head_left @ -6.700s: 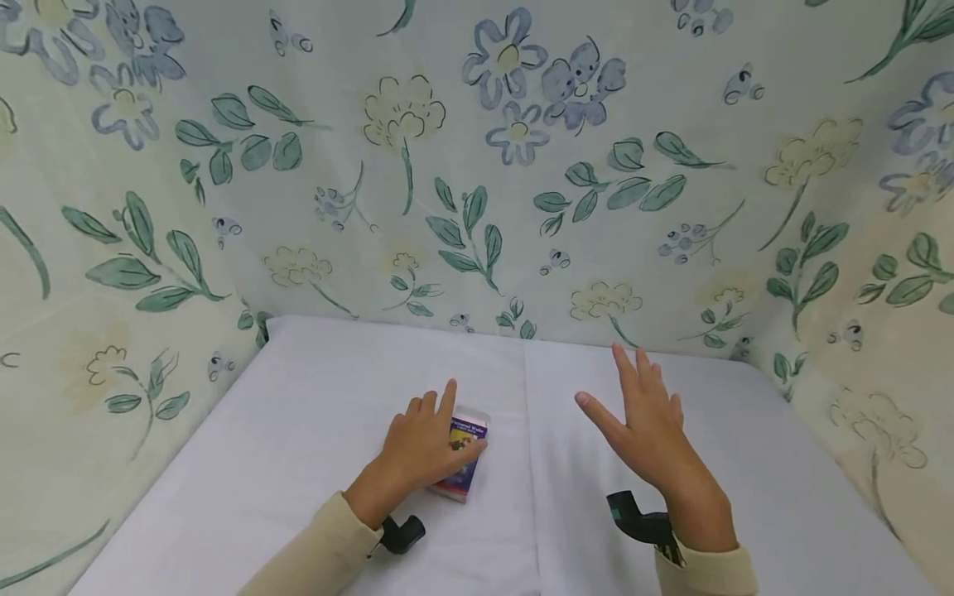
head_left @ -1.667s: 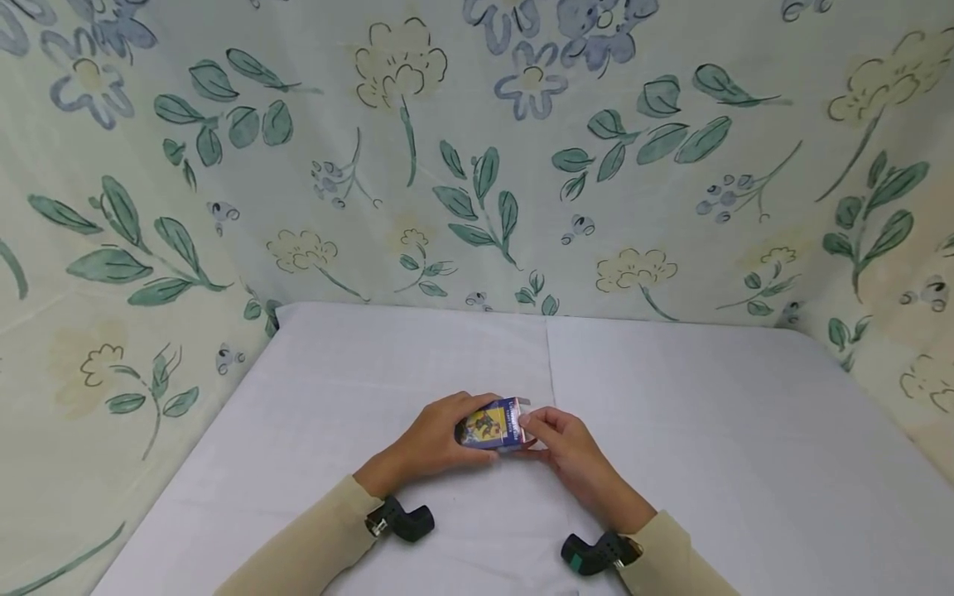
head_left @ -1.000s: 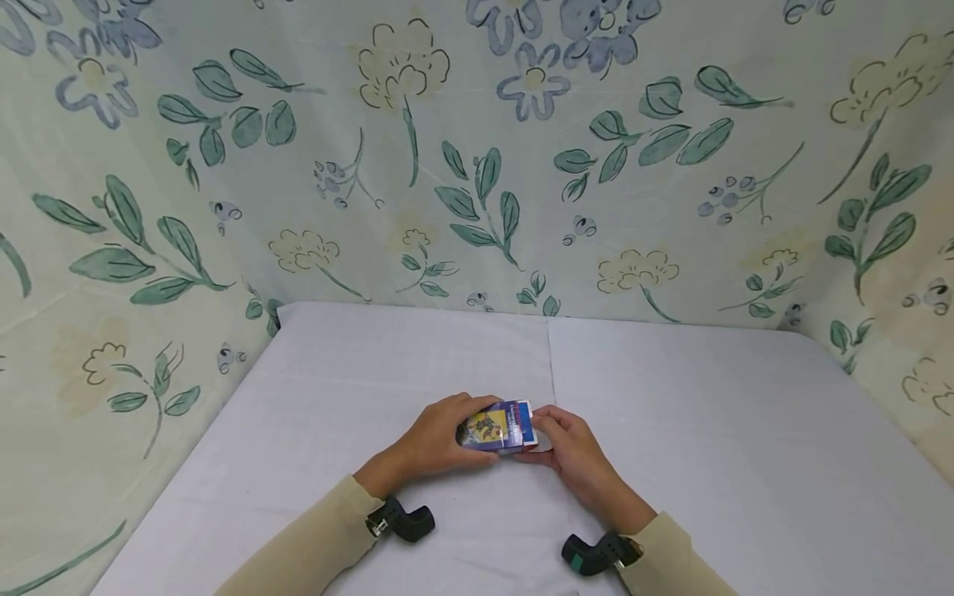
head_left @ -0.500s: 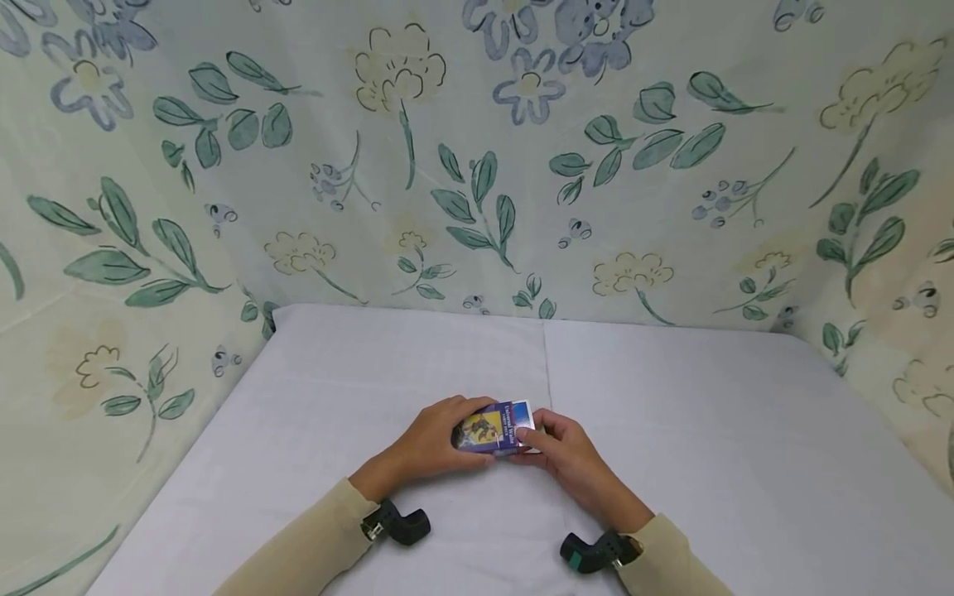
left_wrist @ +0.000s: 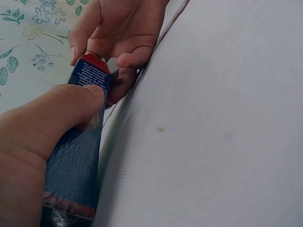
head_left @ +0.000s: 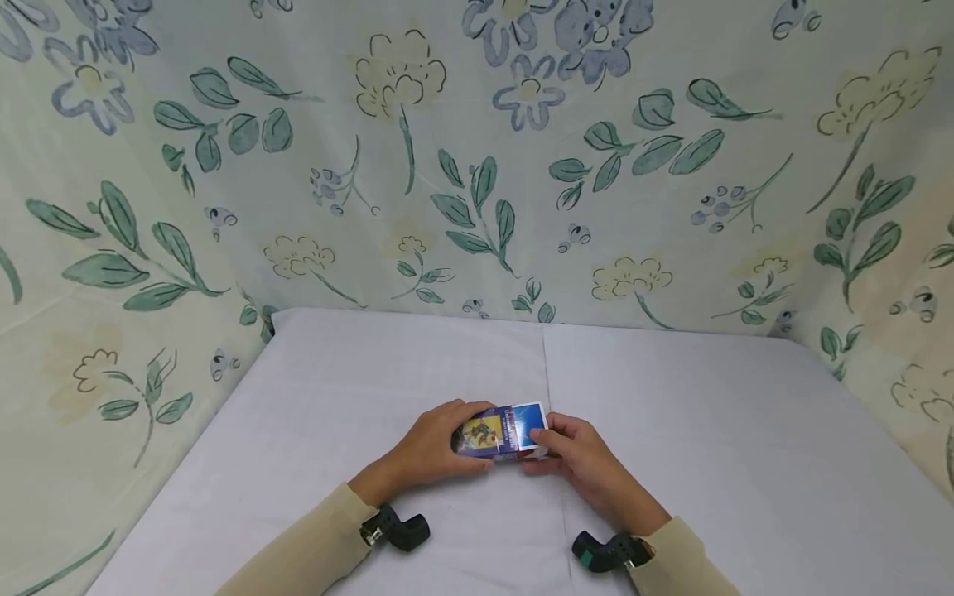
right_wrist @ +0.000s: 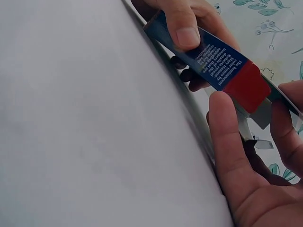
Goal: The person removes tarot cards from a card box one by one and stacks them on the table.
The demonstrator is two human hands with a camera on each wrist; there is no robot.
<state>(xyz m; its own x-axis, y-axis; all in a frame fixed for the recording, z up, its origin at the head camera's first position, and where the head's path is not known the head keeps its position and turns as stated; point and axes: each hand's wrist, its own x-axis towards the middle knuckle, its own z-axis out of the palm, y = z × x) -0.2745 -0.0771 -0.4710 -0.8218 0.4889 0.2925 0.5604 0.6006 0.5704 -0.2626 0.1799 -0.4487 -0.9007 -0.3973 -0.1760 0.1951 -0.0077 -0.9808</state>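
A small purple-blue tarot card box (head_left: 480, 434) with a yellow picture lies tilted in my left hand (head_left: 428, 447), which grips it from the left across its width. From its right end juts a blue card (head_left: 530, 416) with a white border. My right hand (head_left: 596, 463) pinches that end, thumb on the blue face and other fingers below. In the right wrist view, a red section (right_wrist: 248, 87) shows at the box's end, with loose flaps (right_wrist: 258, 143) beside the fingers. The left wrist view shows the left thumb (left_wrist: 90, 97) pressed along the narrow printed side.
A white cloth (head_left: 373, 364) covers the table, with a fold line running away from me. Flower-patterned fabric (head_left: 447, 165) hangs behind and at both sides. Each wrist carries a black camera mount (head_left: 406, 530) over a beige sleeve.
The box, first flat under the left hand, is now held by both hands. Over the last second its right end opened further and the blue card slid out rightward with the right hand.
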